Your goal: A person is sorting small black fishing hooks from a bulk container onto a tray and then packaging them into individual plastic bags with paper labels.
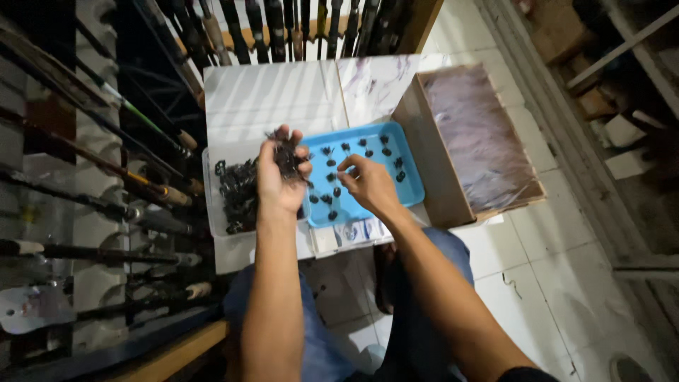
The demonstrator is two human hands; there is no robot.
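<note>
A bunch of small black parts (288, 157) is clutched in the left hand (277, 180), fingers closed round it, forearm raised upright over the clear tub (212, 205). One part is pinched by the right hand (368, 184) above the blue tray (414, 185) — arm reaching forward, wrist bent down. About fifteen parts are already laid out in rows; many remain in the tub — well short of done, judging by that. Beyond, an open box (431, 170) is seen.

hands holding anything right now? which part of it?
Left hand cups a bunch of small black parts in its curled fingers, above the clear tub. Right hand pinches at something small over the blue tray; cannot tell what or where.
</note>
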